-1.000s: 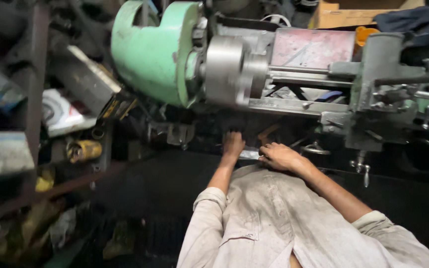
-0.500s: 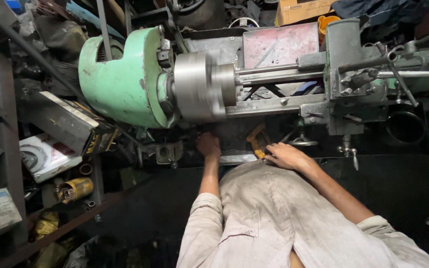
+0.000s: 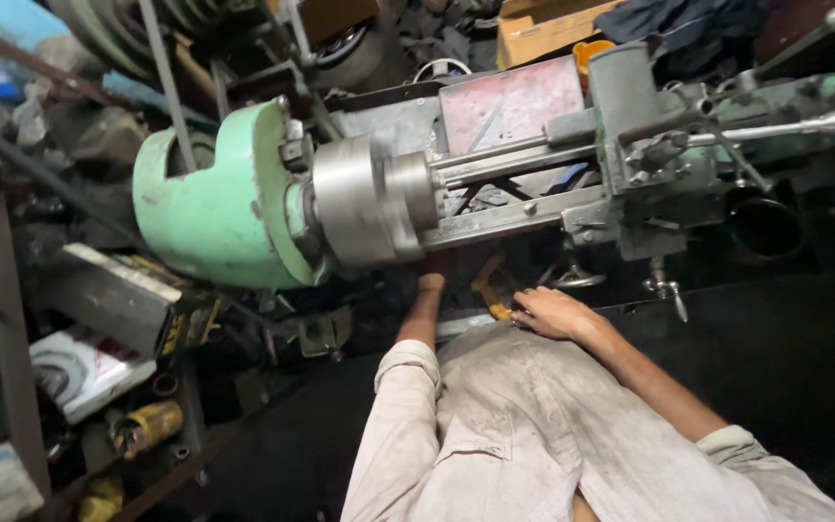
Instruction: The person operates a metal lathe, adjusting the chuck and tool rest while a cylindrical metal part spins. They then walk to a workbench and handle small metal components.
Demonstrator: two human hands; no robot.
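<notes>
1. Left hand [image 3: 431,282]: reaches up under the chuck, into the dark gap below the lathe bed; only the wrist and the back of the hand show, so whether the fingers are spread or closed cannot be told.
2. Right hand [image 3: 551,311]: lies palm down, fingers loosely together, at the lathe's lower front edge; its fingertips touch or lie just beside the yellow-handled tool. A firm grasp cannot be told.
3. Yellow-handled tool [image 3: 491,288]: between the two hands, below the lathe bed, partly in shadow.
4. Chuck [image 3: 371,199]: grey steel cylinder, directly above the left hand.
5. Headstock housing [image 3: 215,208]: pale green casting, left of the chuck.
6. Carriage [image 3: 645,169]: grey block on the bed rails, right of the chuck, with long levers pointing right.
7. Handwheel [image 3: 580,280]: small, below the carriage, just above the right hand.
8. Shelf [image 3: 99,290]: at left, crowded with boxes and metal parts.
</notes>
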